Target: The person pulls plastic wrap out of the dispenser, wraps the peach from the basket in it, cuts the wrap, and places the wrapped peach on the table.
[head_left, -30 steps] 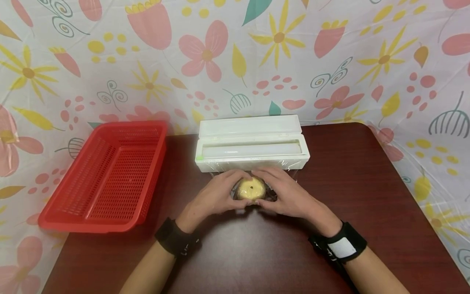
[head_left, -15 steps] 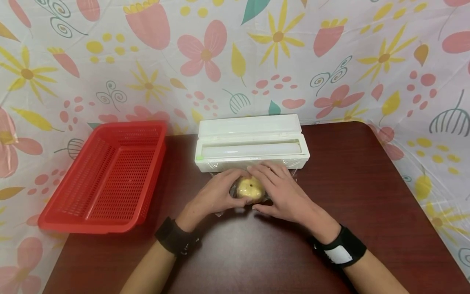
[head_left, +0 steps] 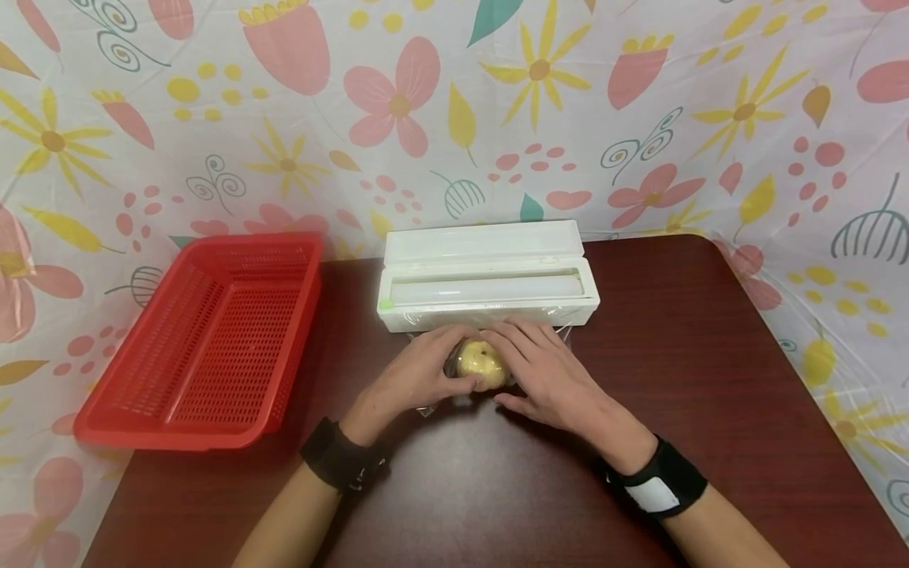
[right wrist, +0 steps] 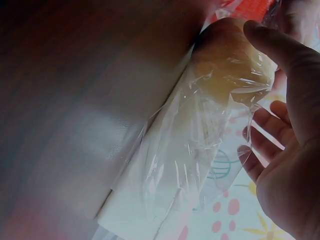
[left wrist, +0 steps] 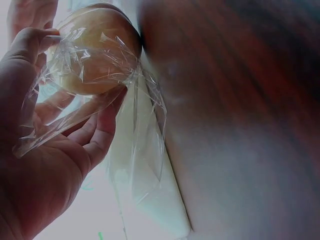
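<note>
A round yellow pear covered in clear plastic film sits in front of the white wrap box, its stem end turned up. My left hand holds its left side, thumb at the near side and fingers round the far side. On its right, my right hand curves its fingers over the back of the pear, with the thumb lower at the near side. Loose film stretches from the pear across the box front in the right wrist view. A wrinkled flap of film hangs off the pear in the left wrist view.
Just behind the hands stands the white wrap box, lid up, with a film roll inside. A red perforated basket lies on the left of the dark wooden table. Flowered cloth hangs behind.
The pear has tilted and shifted slightly left. My right thumb has come away from the left thumb, and the right fingers have slid over the pear's back. The left hand stays nearly still.
</note>
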A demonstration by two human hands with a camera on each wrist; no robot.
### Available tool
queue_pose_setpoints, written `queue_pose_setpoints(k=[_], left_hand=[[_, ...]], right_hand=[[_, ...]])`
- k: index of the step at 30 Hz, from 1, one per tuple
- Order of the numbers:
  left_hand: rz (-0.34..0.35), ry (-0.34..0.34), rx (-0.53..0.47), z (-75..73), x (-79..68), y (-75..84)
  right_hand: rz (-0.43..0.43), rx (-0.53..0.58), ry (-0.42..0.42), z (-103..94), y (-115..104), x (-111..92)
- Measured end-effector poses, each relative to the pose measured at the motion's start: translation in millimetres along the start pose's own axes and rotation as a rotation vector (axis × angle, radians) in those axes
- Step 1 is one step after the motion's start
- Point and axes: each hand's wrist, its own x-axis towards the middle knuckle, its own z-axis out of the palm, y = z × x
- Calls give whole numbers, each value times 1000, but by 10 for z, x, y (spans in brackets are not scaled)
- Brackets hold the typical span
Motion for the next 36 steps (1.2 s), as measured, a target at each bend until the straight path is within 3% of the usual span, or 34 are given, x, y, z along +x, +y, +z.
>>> queue_pose_setpoints(k=[36], left_hand=[[-2, 2, 59, 25, 27, -12]], right_hand=[[4, 74, 27, 40, 46, 2]])
